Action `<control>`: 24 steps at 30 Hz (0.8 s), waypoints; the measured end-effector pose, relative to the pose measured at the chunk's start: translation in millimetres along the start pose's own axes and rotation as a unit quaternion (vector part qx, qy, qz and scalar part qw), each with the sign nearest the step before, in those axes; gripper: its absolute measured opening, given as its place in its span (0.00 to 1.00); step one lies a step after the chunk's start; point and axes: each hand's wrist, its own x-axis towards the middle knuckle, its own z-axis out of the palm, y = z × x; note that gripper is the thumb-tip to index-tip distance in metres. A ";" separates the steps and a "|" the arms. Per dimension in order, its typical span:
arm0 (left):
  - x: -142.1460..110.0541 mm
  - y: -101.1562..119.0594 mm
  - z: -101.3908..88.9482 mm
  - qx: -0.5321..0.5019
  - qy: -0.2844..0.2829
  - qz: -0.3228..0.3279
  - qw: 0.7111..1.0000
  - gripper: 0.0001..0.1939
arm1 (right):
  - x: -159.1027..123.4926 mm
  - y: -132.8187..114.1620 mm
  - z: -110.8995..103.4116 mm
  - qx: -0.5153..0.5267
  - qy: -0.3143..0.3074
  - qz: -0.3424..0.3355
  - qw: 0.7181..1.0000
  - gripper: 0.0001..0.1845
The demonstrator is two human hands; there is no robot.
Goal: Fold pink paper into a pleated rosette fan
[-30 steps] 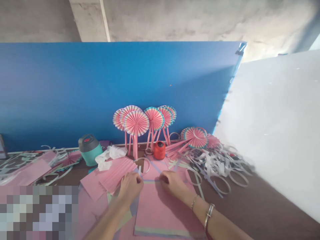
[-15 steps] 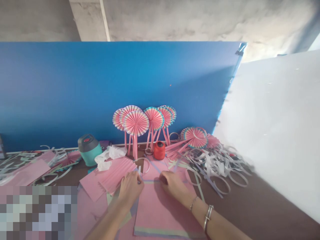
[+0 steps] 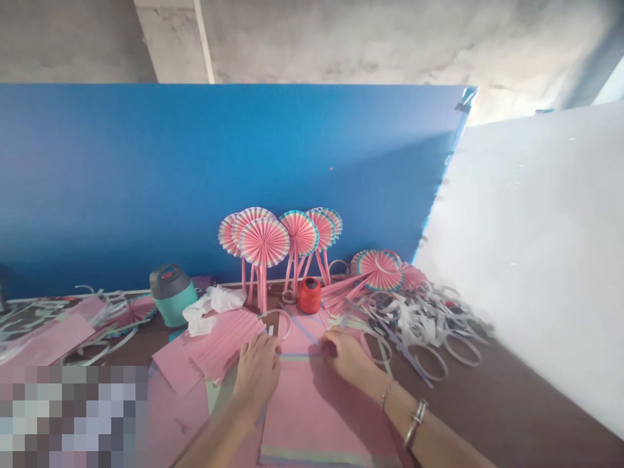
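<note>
Head view: the right hand (image 3: 348, 356) has shifted away from the left hand (image 3: 258, 369), baring more pink sheet (image 3: 299, 413) between them, though I cannot tell whether either grips.

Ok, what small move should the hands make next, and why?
Probably fold a narrow strip along the far edge of the pink sheet: both the left hand and the right hand are near that edge, and pleated paper lies nearby.
</note>
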 end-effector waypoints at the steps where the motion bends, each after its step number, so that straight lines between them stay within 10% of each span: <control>1: -0.2 -0.2 0.3 -0.004 0.003 0.016 1.000 0.15 | 1.2 4.9 -3.7 -0.004 0.002 0.003 1.000 0.11; 12: -18.7 21.8 4.5 -0.065 -0.017 0.303 0.951 0.20 | 21.8 40.6 -40.3 -0.103 0.055 0.026 0.993 0.17; 24: -24.0 23.3 6.7 -0.062 -0.071 0.305 0.948 0.13 | 60.7 52.9 -26.3 -0.050 0.019 0.071 0.996 0.08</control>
